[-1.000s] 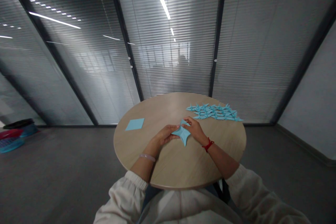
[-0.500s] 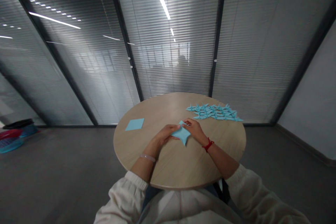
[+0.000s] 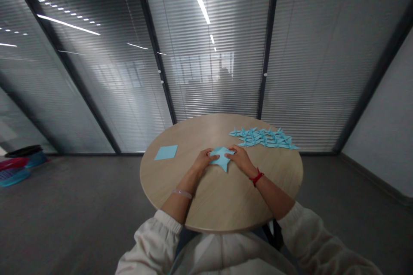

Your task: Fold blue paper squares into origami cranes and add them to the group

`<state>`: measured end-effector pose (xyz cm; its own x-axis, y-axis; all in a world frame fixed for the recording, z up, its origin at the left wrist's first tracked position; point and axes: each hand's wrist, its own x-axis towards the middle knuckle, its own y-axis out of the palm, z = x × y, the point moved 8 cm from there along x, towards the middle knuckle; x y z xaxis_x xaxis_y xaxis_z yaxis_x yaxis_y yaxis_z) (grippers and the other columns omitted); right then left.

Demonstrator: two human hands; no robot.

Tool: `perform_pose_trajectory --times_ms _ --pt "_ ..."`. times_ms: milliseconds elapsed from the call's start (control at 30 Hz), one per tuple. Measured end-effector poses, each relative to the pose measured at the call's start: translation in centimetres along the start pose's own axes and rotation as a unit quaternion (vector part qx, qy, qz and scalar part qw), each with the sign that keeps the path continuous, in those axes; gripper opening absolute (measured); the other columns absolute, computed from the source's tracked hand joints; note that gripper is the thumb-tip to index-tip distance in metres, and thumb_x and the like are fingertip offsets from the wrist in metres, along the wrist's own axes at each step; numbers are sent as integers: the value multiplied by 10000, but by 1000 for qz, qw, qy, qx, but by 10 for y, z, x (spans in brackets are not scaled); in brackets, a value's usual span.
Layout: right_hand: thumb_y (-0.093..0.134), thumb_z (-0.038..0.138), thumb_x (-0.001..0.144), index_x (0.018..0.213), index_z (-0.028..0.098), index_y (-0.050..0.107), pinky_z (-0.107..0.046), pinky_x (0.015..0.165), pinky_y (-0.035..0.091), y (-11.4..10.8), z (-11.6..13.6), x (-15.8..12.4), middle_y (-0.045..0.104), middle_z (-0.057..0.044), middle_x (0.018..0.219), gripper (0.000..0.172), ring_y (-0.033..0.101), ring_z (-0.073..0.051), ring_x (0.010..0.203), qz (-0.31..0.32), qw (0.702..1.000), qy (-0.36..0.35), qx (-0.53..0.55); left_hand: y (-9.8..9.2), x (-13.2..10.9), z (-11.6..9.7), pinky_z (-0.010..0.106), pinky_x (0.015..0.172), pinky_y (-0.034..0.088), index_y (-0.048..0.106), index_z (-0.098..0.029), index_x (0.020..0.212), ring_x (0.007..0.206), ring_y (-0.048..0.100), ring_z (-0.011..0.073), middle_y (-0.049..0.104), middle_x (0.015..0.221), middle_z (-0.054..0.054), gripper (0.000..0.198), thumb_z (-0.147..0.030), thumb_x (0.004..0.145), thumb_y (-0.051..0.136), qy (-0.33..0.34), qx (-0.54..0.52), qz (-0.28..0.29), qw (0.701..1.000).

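A partly folded sheet of light blue origami paper [image 3: 222, 159] is held between my two hands above the middle of the table, one of its points directed toward me. My left hand [image 3: 204, 159] grips its left side, thumb on top and fingers at the edge and underneath. On the right side, my right hand [image 3: 239, 157] pinches the paper with its thumb on the upper face. Several folded light blue paper cranes [image 3: 263, 137] lie in rows beyond my right hand. Flat on the table to the left is light blue square paper [image 3: 166, 152].
The round wooden table [image 3: 226, 210] stands before glass panels with blinds [image 3: 213, 94]. Blue baskets, one with a red rim [image 3: 14, 172] and one with a black rim [image 3: 30, 157], are on the floor at far left. A white wall [image 3: 387, 129] rises at right.
The paper has turned and opened wider between my hands. My right thumb has come down onto its face, and both hands now hold opposite sides.
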<state>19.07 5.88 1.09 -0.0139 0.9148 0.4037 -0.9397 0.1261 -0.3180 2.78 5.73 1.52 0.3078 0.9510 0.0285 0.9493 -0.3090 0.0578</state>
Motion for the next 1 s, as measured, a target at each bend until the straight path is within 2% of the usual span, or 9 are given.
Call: perform_pose_trajectory --times_ms 167,333,500,667,833,1000 --pt "645 332 712 927 181 662 -244 580 412 -1 17 -5 655 -8 768 263 548 -136 622 -7 998 -32 -51 1 4 6 230 519 385 655 -84 798 528 534 113 635 643 40 475 -482 574 785 6 31 1 1000" --pt "620 317 750 931 181 695 -226 550 388 -9 32 -10 603 10 662 238 528 -131 598 -45 996 -48 -56 1 1 5 237 530 387 677 -66 748 533 531 113 650 646 66 388 -434 655 755 5 -6 4 1000" --pt "564 246 825 910 191 723 -259 675 447 -10 60 -18 694 -45 841 188 595 -155 722 -51 983 -154 -86 4 -4 3 248 553 447 670 -52 730 519 547 115 664 645 90 236 -279 716 733 -40 -105 6 994" --pt "549 170 853 937 205 717 -309 816 456 -7 69 -25 704 -62 904 190 615 -189 858 -59 958 -222 -171 7 -7 0 228 549 465 660 -46 718 520 561 110 665 639 94 184 -221 748 706 -36 -141 4 989" --pt "559 81 822 953 208 713 -340 818 456 -1 75 -30 670 -70 893 238 576 -206 875 -49 928 -279 -243 7 -4 1 253 611 486 669 -42 756 569 591 136 684 683 115 168 -209 766 677 -30 -171 18 985" --pt "581 92 820 950 223 707 -363 828 455 6 81 -35 639 -78 951 224 546 -213 916 -29 903 -325 -279 4 4 6 259 647 492 676 -32 853 636 624 166 690 718 121 195 -207 769 663 -26 -183 15 983"
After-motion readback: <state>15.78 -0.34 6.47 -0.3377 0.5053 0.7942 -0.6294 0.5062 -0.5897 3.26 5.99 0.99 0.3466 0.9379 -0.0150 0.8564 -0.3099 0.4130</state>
